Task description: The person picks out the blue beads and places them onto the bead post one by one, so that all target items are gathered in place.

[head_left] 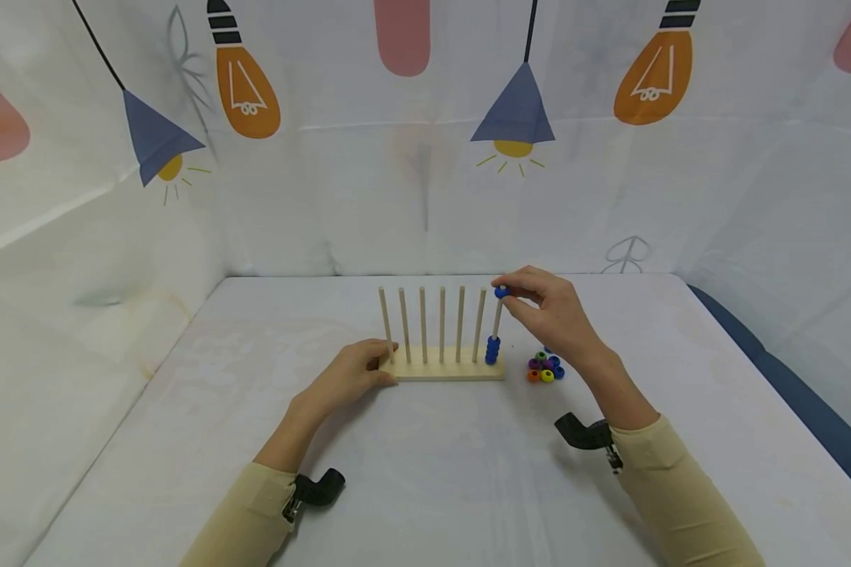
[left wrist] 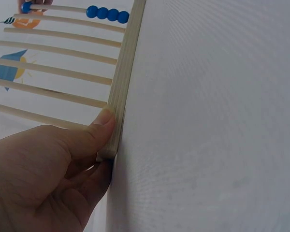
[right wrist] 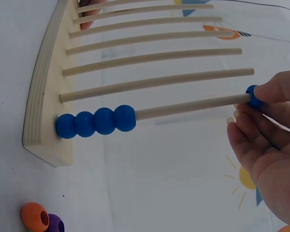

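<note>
A pale wooden base with several upright pegs stands on the table. My left hand grips its left end, with the thumb on the front edge in the left wrist view. At the top of the rightmost peg, my right hand pinches a blue bead between thumb and fingers, and the peg's tip is in the bead's hole. Several blue beads are stacked at the bottom of that same peg. The other pegs carry no beads.
Right of the base lies a small cluster of loose beads, among them an orange bead, a yellow bead and a purple bead. A white cloth-covered table spreads around, with a printed curtain behind it.
</note>
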Demonstrator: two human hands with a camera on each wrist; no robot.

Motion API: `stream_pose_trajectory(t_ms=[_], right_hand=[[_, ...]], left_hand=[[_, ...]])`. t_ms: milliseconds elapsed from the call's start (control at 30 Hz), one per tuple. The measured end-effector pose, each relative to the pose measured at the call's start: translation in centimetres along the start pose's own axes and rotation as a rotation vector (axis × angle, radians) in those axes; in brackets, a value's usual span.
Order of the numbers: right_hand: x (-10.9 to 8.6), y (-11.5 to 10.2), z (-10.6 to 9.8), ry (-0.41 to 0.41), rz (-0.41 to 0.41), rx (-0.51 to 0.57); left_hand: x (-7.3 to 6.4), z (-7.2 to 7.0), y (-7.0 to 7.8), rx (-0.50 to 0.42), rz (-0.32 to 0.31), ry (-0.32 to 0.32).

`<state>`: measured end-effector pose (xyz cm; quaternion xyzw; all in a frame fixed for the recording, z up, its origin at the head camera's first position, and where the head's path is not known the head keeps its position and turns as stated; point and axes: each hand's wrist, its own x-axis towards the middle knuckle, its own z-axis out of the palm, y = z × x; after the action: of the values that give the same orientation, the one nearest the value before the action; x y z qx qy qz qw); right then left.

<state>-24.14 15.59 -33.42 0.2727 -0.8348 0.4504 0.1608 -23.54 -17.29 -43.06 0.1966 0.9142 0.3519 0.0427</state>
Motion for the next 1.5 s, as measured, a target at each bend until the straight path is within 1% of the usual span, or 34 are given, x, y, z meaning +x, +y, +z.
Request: stream_pose_trajectory(t_ms=[200,600,800,1033,1500], right_hand=[[0.05,0.17,-0.1,-0.02,0.018,-0.007],[-0.01,0.52,-0.33,-0.092,0.046,0.011],[0.08,0.74,-0.32,-0.125,0.069,0.001],[0.04,0.62,-0.33,-0.166,0.095,-0.033],[0.01,0.65,-0.22,-0.228,0.131,-0.101]], left_hand=[[0.01,-0.03,0.06,0.002,-0.006,-0.003],[0.08,0.02,0.14,0.012,-0.008,-0.001],[0.0,0.0,0.19,0.01,-0.013,-0.003],[-0.01,0.02,0.09,0.0,-0.017,-0.004],[-0.02,0.03,0.06,0.009,-0.028,-0.013]])
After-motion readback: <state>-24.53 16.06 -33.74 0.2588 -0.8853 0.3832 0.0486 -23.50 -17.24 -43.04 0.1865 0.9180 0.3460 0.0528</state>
